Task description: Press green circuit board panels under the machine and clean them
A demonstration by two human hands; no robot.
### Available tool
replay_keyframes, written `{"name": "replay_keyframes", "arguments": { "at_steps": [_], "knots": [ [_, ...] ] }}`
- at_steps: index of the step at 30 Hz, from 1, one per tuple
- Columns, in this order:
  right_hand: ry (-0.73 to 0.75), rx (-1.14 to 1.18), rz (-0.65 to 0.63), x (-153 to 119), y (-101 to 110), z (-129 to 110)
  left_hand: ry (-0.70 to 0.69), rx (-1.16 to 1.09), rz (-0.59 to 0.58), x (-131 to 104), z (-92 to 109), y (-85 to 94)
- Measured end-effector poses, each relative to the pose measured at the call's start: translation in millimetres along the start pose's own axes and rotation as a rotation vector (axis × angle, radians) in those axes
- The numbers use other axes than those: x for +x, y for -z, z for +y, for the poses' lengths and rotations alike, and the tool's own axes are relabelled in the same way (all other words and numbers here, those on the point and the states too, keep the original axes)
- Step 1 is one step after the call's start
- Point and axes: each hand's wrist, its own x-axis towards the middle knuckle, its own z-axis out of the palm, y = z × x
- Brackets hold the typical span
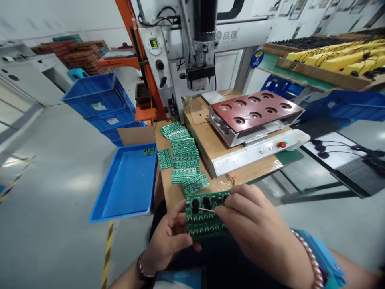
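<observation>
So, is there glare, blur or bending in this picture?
All in the head view: bright glare on the grey floor; paler sheen on the red-brown plate; the orange post slants, perhaps from wide-angle distortion; right hand slightly soft; circuit board fairly distinct, fine lettering unreadable.

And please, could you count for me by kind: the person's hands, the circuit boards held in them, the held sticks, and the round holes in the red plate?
Hands: 2 (left hand, right hand)
Held circuit board: 1
Held thin stick: 1
Round holes in the red plate: 8
Total: 12
</observation>
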Motion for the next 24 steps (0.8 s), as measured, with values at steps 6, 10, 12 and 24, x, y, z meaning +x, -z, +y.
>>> {"name": "replay_keyframes", "arguments": {
  "at_steps": [6,10,12,24],
  "knots": [
    [0.007,0.016,0.001,-1.4,0.3,-1.3,0.006,0.004,0.010,-0.3,-0.1,-0.2],
    [-0.005,0.016,-0.010,-0.9,1.1,-1.6,0.000,0.013,-0.005,0.1,0.2,-0.4],
    [-0.013,0.015,-0.002,-1.0,1.6,-1.4,-0.002,0.016,-0.005,0.3,0.0,-0.3],
    [-0.019,0.006,0.019,1.6,0.6,0.6,0.001,0.016,0.028,0.8,0.4,-2.9]
  ]
}}
